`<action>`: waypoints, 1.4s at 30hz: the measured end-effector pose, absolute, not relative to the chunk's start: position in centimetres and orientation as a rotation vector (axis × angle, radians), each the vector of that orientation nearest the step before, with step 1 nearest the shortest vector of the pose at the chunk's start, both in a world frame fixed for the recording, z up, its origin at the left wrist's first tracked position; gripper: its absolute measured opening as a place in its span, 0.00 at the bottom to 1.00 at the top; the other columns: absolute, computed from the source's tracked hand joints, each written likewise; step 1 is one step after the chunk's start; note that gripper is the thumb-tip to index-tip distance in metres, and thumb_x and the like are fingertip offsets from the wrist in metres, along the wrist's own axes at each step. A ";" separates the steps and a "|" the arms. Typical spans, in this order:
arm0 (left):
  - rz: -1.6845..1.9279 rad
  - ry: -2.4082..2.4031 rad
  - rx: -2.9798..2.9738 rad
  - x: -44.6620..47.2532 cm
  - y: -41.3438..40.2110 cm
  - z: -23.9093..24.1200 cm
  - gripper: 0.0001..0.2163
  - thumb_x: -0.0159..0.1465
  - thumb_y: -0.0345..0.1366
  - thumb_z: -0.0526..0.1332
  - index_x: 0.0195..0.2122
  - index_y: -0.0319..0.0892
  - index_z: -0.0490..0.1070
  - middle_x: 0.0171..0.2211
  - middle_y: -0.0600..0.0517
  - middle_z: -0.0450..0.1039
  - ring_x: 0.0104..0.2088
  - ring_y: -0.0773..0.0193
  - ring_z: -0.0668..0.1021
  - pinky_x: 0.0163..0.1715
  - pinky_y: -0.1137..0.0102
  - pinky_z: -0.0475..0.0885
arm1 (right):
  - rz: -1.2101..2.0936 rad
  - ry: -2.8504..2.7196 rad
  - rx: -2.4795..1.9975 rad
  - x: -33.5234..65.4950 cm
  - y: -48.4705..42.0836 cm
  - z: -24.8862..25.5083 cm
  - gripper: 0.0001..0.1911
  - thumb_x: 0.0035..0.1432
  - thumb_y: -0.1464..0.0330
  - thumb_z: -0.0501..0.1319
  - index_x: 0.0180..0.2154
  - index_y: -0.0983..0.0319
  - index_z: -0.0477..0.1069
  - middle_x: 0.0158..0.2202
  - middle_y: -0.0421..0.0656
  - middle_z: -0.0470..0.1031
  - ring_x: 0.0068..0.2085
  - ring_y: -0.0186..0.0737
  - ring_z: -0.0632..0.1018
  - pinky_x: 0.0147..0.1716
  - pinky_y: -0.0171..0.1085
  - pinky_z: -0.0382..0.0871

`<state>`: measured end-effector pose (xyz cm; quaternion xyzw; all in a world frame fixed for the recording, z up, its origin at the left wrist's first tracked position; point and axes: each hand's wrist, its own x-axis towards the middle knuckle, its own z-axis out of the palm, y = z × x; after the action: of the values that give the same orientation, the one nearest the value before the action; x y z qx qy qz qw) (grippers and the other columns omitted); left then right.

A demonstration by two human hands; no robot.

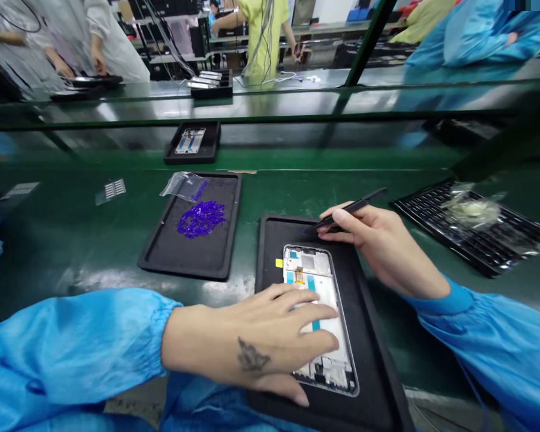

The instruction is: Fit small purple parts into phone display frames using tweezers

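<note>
At left on the tabletop point(72, 234): two label sheets point(114, 189), then one black tray point(171, 255) bearing one clear bag point(182, 185) and a heap of purple pieces point(201, 219), too many to count. Beyond it, far side, one small tray point(171, 157) contains one phone frame.

Centre: left hand point(265, 336) palm down, back uppermost, fingers spread apart and directed right across a second phone frame point(329, 292); it grips nothing. That frame lies in the near tray point(357, 312), long axis running near to far, far end angled slightly left; one yellow tab point(279, 263) projects from its left edge.

Right: right hand point(378, 240) closed in a pinch on one pair of black tweezers point(360, 203), tip directed left and nearward over the near tray's far end. Farther right: one gridded tray point(427, 204) beneath clear wrapping point(472, 210).
</note>
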<state>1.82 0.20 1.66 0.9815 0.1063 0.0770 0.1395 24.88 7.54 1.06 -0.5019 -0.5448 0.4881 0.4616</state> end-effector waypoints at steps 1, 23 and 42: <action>0.225 0.321 2.843 1.8 0.1 1.4 0.27 0.68 0.52 0.59 0.59 0.36 0.65 0.66 0.37 0.60 0.67 0.42 0.62 0.64 0.52 0.64 | 1.213 -1.342 -1.253 24.9 7.5 1.1 0.15 0.55 0.56 0.70 0.34 0.61 0.80 0.33 0.42 0.80 0.37 0.37 0.81 0.43 0.38 0.78; 0.884 0.271 3.147 1.6 1.4 2.9 0.16 0.72 0.43 0.51 0.43 0.42 0.76 0.37 0.41 0.81 0.40 0.50 0.84 0.42 0.60 0.83 | 0.872 -1.829 -1.293 25.4 6.5 0.6 0.16 0.60 0.53 0.65 0.38 0.58 0.79 0.40 0.42 0.82 0.42 0.47 0.82 0.44 0.43 0.76; 0.916 0.107 3.448 1.4 1.3 2.7 0.22 0.72 0.48 0.53 0.47 0.30 0.74 0.38 0.40 0.81 0.40 0.51 0.83 0.44 0.59 0.81 | 0.539 -2.144 -1.154 25.6 6.5 0.3 0.12 0.66 0.63 0.59 0.36 0.60 0.78 0.41 0.43 0.82 0.38 0.41 0.81 0.40 0.38 0.75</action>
<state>1.41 1.33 2.72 0.9441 0.0292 0.2508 -0.2119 25.56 6.52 0.26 -0.4387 -0.8150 0.2049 0.3182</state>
